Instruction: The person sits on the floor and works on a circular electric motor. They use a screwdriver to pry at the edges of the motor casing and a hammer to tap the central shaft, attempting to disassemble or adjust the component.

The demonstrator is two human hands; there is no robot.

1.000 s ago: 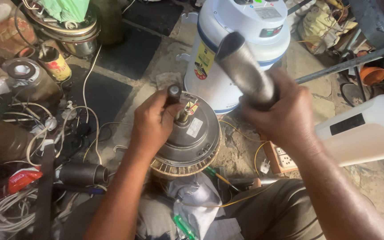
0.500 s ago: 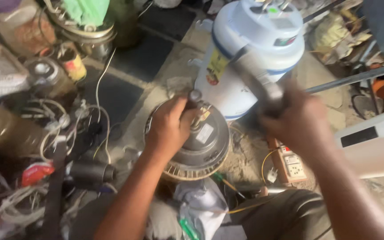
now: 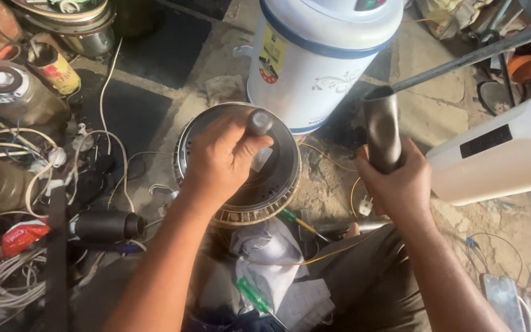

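Down on the concrete floor (image 3: 437,117) between my knees sits the round metal motor housing (image 3: 239,165), its ribbed rim facing up at me. My left hand (image 3: 222,157) rests on top of it, fingers curled tight around a short dark metal rod (image 3: 259,122) that stands up from the middle of the housing. My right hand (image 3: 397,178) is off to the side, just beside the housing and clear of it, closed in a full fist around the lower end of a thick dark metal pipe (image 3: 382,126), which points up and away from me.

Just behind the housing stands a white cylindrical appliance with a blue band (image 3: 324,55), nearly touching the housing's far rim. To my right lies a white plastic jerrycan (image 3: 499,154) on its side, near the right hand. A green-handled screwdriver (image 3: 296,222) lies at the near edge of the housing, and a second green-handled one (image 3: 253,295) rests on crumpled white cloth (image 3: 265,258) in my lap. To my left a tangle of white wires (image 3: 50,160) covers the floor, with a black cylinder (image 3: 106,226) lying near my left forearm and a yellow tin (image 3: 53,64) farther back.
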